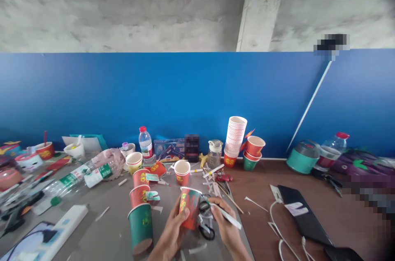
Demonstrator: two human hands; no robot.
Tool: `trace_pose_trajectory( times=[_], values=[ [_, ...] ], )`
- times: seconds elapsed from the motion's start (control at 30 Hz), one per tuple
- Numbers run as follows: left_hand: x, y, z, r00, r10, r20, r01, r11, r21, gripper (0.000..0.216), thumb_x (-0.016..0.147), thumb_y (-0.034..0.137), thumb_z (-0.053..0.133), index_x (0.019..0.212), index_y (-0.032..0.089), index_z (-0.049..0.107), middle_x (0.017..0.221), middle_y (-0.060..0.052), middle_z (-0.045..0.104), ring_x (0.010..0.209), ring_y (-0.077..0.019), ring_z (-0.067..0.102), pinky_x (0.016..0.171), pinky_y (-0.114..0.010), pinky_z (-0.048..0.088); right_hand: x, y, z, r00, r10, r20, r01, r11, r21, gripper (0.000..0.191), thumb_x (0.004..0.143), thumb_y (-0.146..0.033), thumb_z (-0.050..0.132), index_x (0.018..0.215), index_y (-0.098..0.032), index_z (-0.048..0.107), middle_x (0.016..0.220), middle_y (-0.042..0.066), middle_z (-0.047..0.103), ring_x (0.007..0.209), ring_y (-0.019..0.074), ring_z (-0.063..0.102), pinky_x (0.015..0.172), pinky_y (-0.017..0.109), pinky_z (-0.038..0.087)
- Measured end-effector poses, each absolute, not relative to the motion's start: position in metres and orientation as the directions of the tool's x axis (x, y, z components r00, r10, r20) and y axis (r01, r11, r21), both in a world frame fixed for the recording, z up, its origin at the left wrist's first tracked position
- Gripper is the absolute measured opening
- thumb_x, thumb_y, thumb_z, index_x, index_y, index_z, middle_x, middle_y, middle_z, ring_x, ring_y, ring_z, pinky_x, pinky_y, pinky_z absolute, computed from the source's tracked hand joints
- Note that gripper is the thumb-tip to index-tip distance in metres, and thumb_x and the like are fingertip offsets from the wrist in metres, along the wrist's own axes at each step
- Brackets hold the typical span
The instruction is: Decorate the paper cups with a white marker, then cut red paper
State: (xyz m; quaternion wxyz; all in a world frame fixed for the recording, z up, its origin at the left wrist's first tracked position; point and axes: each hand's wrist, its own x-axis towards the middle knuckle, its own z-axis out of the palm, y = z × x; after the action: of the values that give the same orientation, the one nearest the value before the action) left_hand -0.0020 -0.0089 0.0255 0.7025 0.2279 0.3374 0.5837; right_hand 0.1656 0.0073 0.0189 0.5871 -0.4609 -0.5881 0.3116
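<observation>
My left hand [173,228] is wrapped round a red and green paper cup [189,207], held tilted above the grey mat [101,228]. My right hand [224,222] holds black-handled scissors [205,222] at the cup's rim, and a white paper strip [230,217] sticks out from its fingers. Just left of the held cup stands a column of three joined upside-down cups [140,207], red at the far end and green nearest me.
A tall stack of paper cups [235,139] stands by the blue wall. Single cups [182,171], water bottles [145,142], a glass jar [214,153] and paper scraps litter the table. A power strip [61,228] lies left. A phone [300,215] and white cable lie right.
</observation>
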Motion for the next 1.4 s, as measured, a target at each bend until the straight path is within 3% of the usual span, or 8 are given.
trace_pose_trajectory(
  times=[0.27,0.6,0.93,1.17,1.4],
  values=[
    [-0.001,-0.004,0.014,0.052,0.984,-0.171,-0.614,0.167,0.772,0.070,0.056,0.032,0.080,0.121,0.023,0.054,0.120,-0.011,0.063,0.108,-0.0298,0.058,0.094,-0.040,0.044,0.164,0.004,0.024,0.113,0.897,0.427,0.187,0.403,-0.896,0.031,0.079,-0.045,0.055,0.080,-0.017,0.069,0.065,0.005,0.066,0.061,0.0199,0.061,0.052,0.026,0.049],
    [0.002,-0.002,0.010,0.019,0.999,-0.043,-0.408,0.047,0.912,0.085,0.053,0.040,0.080,0.129,0.018,0.047,0.129,-0.016,0.055,0.119,-0.0354,0.048,0.100,-0.044,0.038,0.159,-0.004,0.031,0.006,0.851,0.525,0.148,0.518,-0.842,0.025,0.083,-0.040,0.054,0.083,-0.020,0.069,0.074,0.005,0.064,0.065,0.0183,0.060,0.057,0.027,0.050],
    [0.001,0.001,-0.001,-0.007,0.998,-0.070,-0.456,0.059,0.888,0.079,0.058,0.038,0.078,0.128,0.019,0.048,0.129,-0.015,0.055,0.116,-0.0337,0.050,0.096,-0.041,0.042,0.160,-0.002,0.034,0.053,0.894,0.445,0.167,0.431,-0.887,0.027,0.083,-0.042,0.052,0.083,-0.019,0.067,0.073,0.005,0.067,0.062,0.0182,0.060,0.055,0.026,0.050],
    [0.000,-0.006,0.020,0.024,0.983,-0.181,-0.617,0.157,0.771,0.077,0.058,0.034,0.078,0.128,0.022,0.048,0.120,-0.013,0.062,0.108,-0.0301,0.058,0.088,-0.037,0.048,0.160,0.003,0.020,0.121,0.910,0.396,0.165,0.375,-0.912,0.032,0.080,-0.046,0.055,0.083,-0.017,0.068,0.072,0.006,0.068,0.057,0.0179,0.059,0.053,0.026,0.049],
    [0.004,-0.011,0.027,0.079,0.979,-0.190,-0.595,0.199,0.779,0.088,0.061,0.036,0.077,0.137,0.026,0.033,0.106,-0.013,0.066,0.080,-0.0250,0.066,0.057,-0.029,0.052,0.160,0.000,0.026,0.099,0.912,0.397,0.131,0.383,-0.914,0.035,0.079,-0.049,0.057,0.084,-0.017,0.069,0.070,0.005,0.067,0.050,0.0156,0.057,0.046,0.024,0.048]
  ],
)
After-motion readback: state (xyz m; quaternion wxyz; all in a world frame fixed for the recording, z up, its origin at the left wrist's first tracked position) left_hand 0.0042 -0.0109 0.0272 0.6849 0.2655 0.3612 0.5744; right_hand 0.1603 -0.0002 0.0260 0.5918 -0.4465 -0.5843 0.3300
